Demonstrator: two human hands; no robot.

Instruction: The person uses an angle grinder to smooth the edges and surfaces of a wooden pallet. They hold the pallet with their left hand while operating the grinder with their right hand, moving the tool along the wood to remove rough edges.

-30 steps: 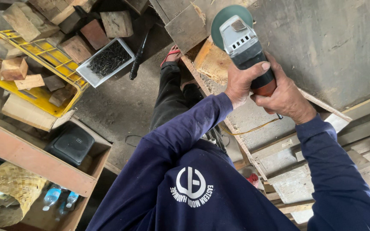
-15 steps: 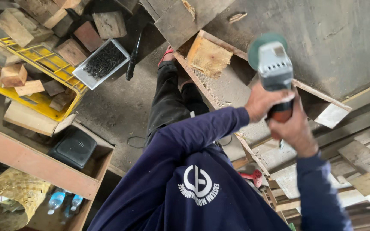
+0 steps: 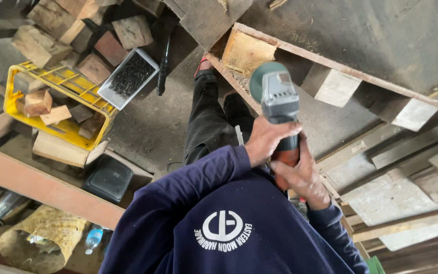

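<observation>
Head view: grey-green angle grinder w/ orange grip (image 3: 279,109) over wooden pallet frame (image 3: 330,86). Left hand (image 3: 265,143) clamped on body, right hand (image 3: 300,175) on rear grip. Likely heavy, rigid; two-hand hold suits.

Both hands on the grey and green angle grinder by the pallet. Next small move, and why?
Probably ease the grey and green angle grinder down onto the wooden pallet's edge board. The left hand and right hand both grip its body, and its green guard sits right by that board; contact cannot be told.
</observation>
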